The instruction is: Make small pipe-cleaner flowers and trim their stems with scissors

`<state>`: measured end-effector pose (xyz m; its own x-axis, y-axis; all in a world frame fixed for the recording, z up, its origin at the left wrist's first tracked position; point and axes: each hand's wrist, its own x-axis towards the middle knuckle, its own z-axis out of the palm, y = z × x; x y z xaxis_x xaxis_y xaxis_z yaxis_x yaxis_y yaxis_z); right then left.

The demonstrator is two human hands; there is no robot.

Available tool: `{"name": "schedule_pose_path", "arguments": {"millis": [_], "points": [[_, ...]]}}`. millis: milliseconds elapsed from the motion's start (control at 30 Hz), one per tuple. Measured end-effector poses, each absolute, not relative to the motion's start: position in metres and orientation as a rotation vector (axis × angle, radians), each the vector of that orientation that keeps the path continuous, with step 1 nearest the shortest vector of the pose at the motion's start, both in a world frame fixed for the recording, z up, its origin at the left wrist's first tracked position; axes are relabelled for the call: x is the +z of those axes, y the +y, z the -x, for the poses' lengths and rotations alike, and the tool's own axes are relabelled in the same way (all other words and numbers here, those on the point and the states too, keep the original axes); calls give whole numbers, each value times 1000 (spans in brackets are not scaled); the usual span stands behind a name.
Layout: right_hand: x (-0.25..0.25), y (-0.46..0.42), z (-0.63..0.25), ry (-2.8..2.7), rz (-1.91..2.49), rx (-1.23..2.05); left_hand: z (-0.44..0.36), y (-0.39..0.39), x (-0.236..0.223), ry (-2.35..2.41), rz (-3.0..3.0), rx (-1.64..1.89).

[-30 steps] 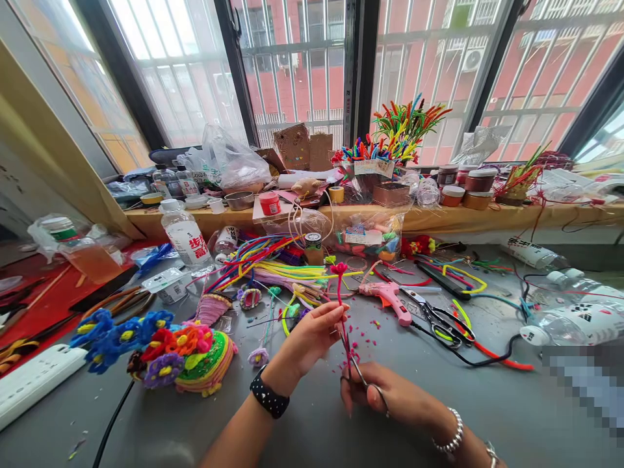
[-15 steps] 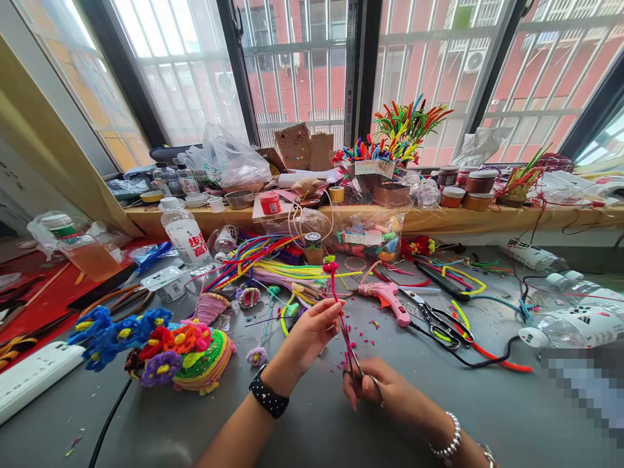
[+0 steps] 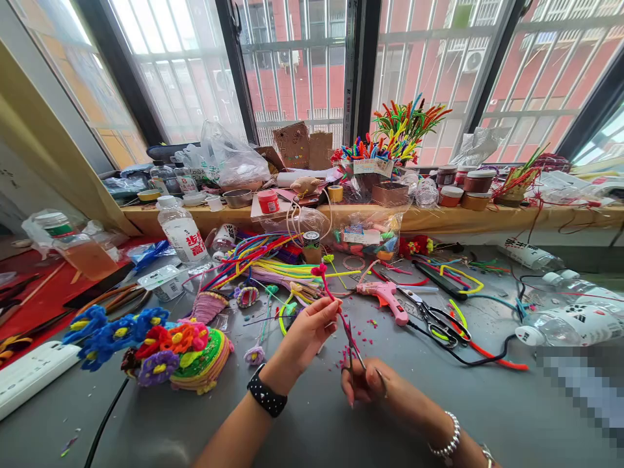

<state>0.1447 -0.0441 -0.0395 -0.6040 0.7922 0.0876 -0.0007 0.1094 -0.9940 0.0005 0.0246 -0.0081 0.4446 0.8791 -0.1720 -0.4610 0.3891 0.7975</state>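
My left hand (image 3: pixel 307 335) pinches a pink pipe cleaner stem (image 3: pixel 327 291) with a small curled flower head at its top, tilted to the left. My right hand (image 3: pixel 375 387) grips small scissors (image 3: pixel 351 344), whose blades are spread around the lower part of the stem. Tiny pink fuzz clippings (image 3: pixel 373 323) lie on the grey table (image 3: pixel 487 403) beneath and beside both hands. A black watch sits on my left wrist, a bead bracelet on my right.
A pipe cleaner flower basket (image 3: pixel 166 351) stands at the left. A pink glue gun (image 3: pixel 387 298), larger scissors (image 3: pixel 436 318), a heap of coloured pipe cleaners (image 3: pixel 263 260), water bottles (image 3: pixel 182 234) and a white power strip (image 3: pixel 29 374) surround the hands. The windowsill (image 3: pixel 439 218) holds jars and bags.
The stem's flower head has tilted further left and dropped slightly. The scissor blades have spread apart around the stem; my right hand stays low near the table.
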Motion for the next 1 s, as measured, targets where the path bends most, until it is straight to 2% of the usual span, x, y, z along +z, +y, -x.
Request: {"name": "schedule_pose_path", "arguments": {"millis": [267, 700, 1000], "points": [[-28, -46, -148, -1811, 766, 1548, -2, 20, -6, 687, -800, 863], [-42, -44, -144, -1743, 884, 1403, -1, 22, -3, 698, -793, 894], [-36, -47, -141, -1755, 844, 1479, 0, 21, -2, 716, -818, 888]]}}
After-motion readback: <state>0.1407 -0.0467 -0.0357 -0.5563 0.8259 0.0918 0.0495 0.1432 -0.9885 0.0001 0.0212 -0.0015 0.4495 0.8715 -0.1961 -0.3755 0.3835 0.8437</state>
